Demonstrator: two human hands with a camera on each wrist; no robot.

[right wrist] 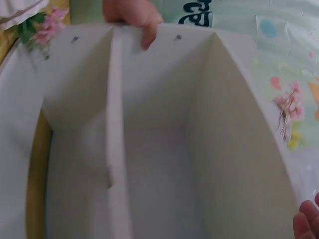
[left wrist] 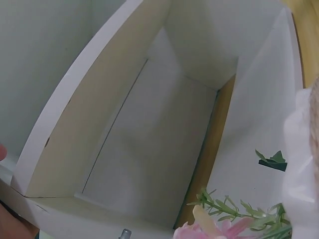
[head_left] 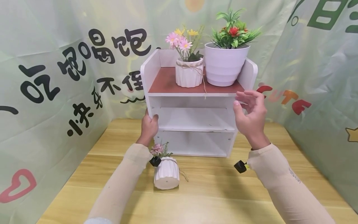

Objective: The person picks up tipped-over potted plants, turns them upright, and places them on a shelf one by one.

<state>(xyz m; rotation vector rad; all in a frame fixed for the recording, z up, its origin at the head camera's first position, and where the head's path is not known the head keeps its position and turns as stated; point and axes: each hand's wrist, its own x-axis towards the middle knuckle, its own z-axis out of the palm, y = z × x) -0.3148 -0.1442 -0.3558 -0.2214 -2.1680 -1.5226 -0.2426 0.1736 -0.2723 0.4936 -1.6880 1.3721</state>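
A white shelf unit (head_left: 149, 73) with a red-brown top board stands on the table. My left hand (head_left: 149, 127) grips its left side panel, thumb over the front edge; in the right wrist view the left hand (right wrist: 133, 15) holds that same edge. By the right side panel my right hand (head_left: 252, 115) is raised, fingers loosely bent and holding nothing. On the top board sit a small white pot (head_left: 189, 74) of pink and yellow flowers and a larger white pot (head_left: 226, 67) with a red-flowered plant. Another small white flowerpot (head_left: 166, 175) lies on its side near my left forearm.
The wood-grain table (head_left: 207, 199) extends around the shelf unit. A printed cloth backdrop (head_left: 117, 93) with dark lettering encloses the back and both sides. Two open compartments face forward beneath the top board, with the fallen pot in front of the lower left corner.
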